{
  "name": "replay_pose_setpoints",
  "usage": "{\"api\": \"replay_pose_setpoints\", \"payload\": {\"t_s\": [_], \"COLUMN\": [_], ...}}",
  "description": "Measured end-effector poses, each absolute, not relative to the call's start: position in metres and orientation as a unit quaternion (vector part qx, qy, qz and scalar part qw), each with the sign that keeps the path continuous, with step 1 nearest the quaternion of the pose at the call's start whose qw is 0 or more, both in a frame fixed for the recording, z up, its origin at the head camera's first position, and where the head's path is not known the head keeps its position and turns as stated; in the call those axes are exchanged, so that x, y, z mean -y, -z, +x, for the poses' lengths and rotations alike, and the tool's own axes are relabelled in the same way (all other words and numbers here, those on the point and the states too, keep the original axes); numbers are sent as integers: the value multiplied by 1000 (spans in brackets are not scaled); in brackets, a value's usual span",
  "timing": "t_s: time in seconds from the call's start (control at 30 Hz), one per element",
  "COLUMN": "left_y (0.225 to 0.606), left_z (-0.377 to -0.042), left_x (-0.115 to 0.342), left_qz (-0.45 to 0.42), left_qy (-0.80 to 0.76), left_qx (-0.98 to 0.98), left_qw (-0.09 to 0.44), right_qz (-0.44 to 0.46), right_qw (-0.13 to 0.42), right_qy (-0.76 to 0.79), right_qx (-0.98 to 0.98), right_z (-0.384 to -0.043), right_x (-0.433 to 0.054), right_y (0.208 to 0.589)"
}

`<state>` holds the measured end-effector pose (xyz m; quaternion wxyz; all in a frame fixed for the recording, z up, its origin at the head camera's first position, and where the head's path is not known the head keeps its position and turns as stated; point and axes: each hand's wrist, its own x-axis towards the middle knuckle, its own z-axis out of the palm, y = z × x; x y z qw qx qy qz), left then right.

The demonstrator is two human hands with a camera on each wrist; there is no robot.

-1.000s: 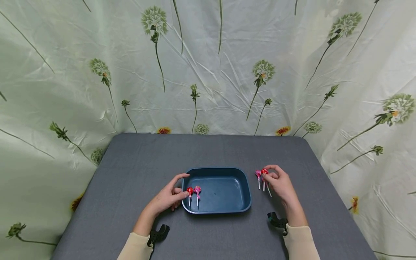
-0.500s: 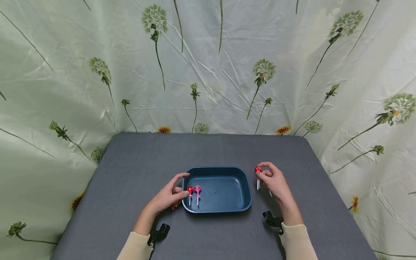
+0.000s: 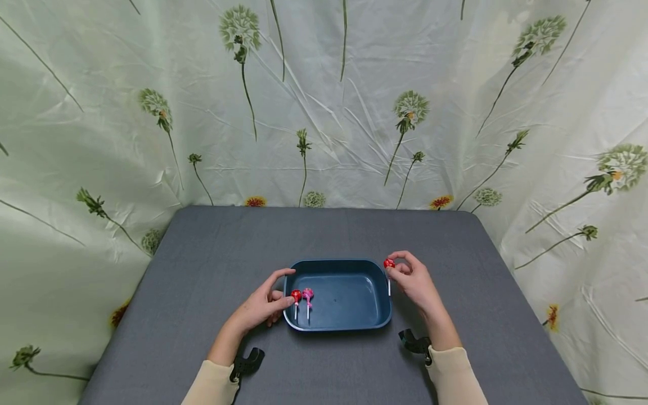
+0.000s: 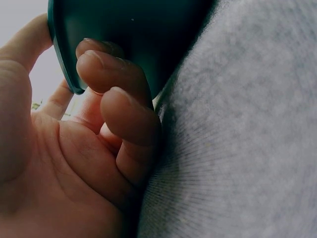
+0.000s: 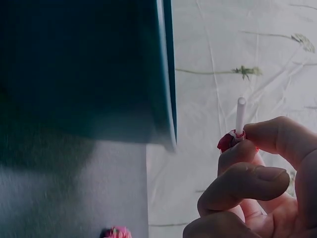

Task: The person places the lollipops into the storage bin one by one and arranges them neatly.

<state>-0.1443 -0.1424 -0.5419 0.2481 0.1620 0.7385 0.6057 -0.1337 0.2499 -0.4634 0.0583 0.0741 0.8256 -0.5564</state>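
Note:
A dark blue plastic tray (image 3: 349, 306) sits at the middle of the table. My left hand (image 3: 258, 306) grips its left side, with thumb and forefinger at the rim; in the left wrist view other fingers curl against the outer wall (image 4: 133, 20). Inside the tray at left, a red lollipop (image 3: 296, 295) and a pink lollipop (image 3: 307, 294) lie side by side, sticks toward me. My right hand (image 3: 417, 287) pinches another red lollipop (image 3: 388, 262) by its wrapped head at the tray's right rim. Its white stick (image 5: 240, 116) shows in the right wrist view.
Another pink lollipop (image 5: 117, 232) lies on the table, at the bottom of the right wrist view; in the head view my right hand hides that spot. A grey cloth (image 3: 324, 236) covers the table. Behind it hangs a flower-printed curtain (image 3: 349, 140).
My right hand has picked up a red lollipop from the group at the right and carried it left to the tray's right rim. The left hand and tray have stayed in place.

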Motion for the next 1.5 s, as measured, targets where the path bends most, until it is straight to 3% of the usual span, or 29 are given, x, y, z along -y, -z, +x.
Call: {"api": "replay_pose_setpoints", "payload": {"t_s": [1.5], "left_y": [544], "left_z": [-146], "left_x": [142], "left_qz": [160], "left_qy": [-598], "left_qx": [-745], "left_qw": [248], "right_qz": [-7], "right_qw": [84], "right_qy": [591], "right_qx": [-802], "right_z": [-136], "right_x": [-159], "right_y": [476]}}
